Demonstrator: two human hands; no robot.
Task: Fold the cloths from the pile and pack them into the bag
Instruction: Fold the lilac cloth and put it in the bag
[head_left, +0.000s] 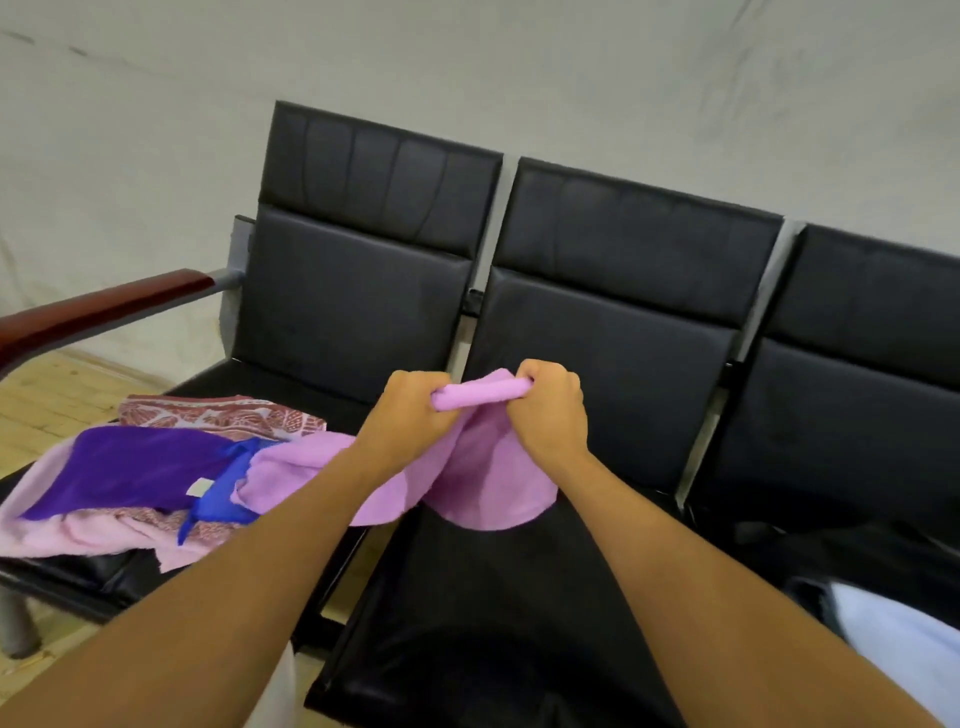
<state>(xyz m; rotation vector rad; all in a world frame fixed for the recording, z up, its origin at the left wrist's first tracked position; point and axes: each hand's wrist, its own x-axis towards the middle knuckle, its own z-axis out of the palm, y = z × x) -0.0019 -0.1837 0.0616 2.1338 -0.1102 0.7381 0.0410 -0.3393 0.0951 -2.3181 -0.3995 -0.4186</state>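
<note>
Both my hands hold a lilac cloth (483, 478) up over the middle seat (467, 597) of a black bench. My left hand (410, 410) grips the bunched top edge on the left, and my right hand (550, 410) grips it on the right, close together. The rest of the cloth hangs down and trails left onto the pile (145, 478). The pile lies on the left seat: a purple cloth, a blue cloth, pale pink cloths and a red patterned one. A dark bag (852, 551) lies on the right seat, partly cut off by the frame.
The bench has three black padded seats with backrests against a pale wall. A red-brown armrest (104, 306) runs along the left end. Wooden floor (36, 400) shows to the left. Something pale blue (904, 654) sits at the bottom right corner.
</note>
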